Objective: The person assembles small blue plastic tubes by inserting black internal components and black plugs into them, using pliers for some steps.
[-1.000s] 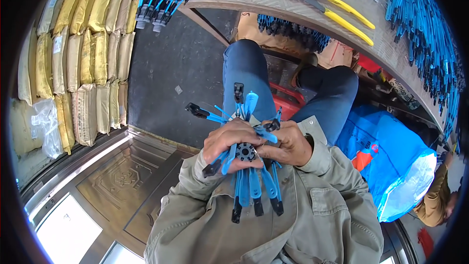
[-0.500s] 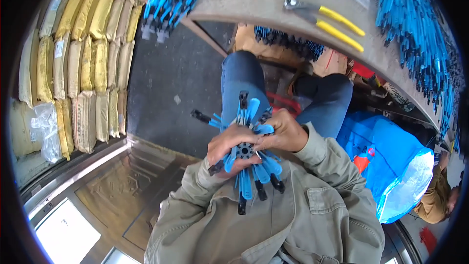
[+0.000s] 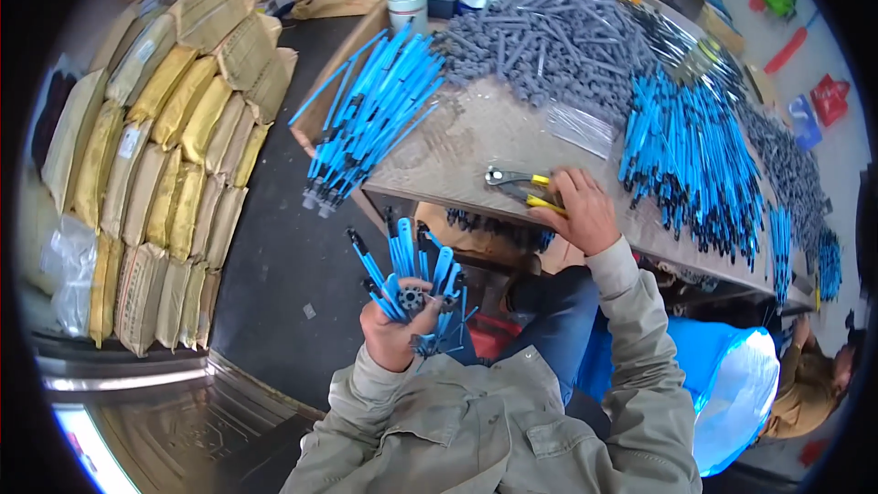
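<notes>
Several rows of sacks (image 3: 137,192), some w/ print too small to read, fill the left; next, L hand (image 3: 393,338) closes round a bundle of blue strips (image 3: 404,242) before the jacket (image 3: 430,444), dark hub (image 3: 414,299) showing. Bundle looks light, springy, prob. slick plastic; best gripped nr. hub, since splayed ends may snag. Pliers (image 3: 521,177) at the table (image 3: 457,160) edge, no brand legible, handles under R hand (image 3: 585,210); can't tell if fingers are closed.
</notes>
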A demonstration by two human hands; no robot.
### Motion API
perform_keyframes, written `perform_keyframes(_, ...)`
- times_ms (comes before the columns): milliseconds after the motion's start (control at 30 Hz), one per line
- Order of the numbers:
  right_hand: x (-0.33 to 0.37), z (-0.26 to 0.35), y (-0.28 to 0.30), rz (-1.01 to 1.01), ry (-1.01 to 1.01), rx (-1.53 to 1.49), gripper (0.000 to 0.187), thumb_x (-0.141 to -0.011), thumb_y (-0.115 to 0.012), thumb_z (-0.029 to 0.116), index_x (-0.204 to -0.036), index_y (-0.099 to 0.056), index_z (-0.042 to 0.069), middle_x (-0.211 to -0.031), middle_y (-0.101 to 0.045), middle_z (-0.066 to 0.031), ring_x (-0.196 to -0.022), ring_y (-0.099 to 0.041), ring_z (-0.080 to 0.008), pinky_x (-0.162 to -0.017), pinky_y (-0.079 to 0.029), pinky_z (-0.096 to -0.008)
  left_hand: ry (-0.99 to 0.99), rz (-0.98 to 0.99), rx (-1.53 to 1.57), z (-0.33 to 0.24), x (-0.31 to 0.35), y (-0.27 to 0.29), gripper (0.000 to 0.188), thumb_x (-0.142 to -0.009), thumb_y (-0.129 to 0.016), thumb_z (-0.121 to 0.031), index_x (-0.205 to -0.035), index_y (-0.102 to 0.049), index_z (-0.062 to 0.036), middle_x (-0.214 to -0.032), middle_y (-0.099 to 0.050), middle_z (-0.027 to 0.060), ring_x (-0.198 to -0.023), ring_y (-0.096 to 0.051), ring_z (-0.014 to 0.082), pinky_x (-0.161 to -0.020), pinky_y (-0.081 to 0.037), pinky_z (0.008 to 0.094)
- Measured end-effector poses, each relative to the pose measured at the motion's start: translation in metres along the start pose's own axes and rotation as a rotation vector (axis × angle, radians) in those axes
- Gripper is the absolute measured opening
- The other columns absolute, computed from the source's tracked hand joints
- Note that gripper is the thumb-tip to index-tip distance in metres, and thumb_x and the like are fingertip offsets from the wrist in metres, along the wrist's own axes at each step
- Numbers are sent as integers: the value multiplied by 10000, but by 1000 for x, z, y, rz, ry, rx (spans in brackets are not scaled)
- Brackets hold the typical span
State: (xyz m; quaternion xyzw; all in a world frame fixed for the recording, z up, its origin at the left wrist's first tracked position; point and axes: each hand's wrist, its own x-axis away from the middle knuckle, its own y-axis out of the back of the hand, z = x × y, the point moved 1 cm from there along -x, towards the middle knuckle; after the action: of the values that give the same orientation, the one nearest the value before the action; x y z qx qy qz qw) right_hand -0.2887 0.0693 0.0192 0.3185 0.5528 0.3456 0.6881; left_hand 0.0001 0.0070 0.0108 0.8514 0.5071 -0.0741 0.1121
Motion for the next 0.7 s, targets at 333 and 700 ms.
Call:
perform_keyframes(333, 33, 41, 20, 67, -133, -679, 183, -737, -668, 147, -810, -536, 44, -902, -542, -101, -762, -544, -270, -692, -454, -341, 183, 353, 128, 16, 5, 2, 235, -671, -730, 24, -872, -610, 9, -745, -596, 34, -653, -568, 92, -581, -443, 225)
perform_keyframes(700, 56, 97, 19, -135, 357, 446, 291, -799, -624, 186, -1088, -637, 218, -1180, -476, -17, -1147, -446, -195, -1024, -259, -441, 138, 495, 190, 24, 11, 7, 309, -643, -790, -31, -896, -616, 1, -778, -619, 62, -687, -585, 124, -614, -452, 254)
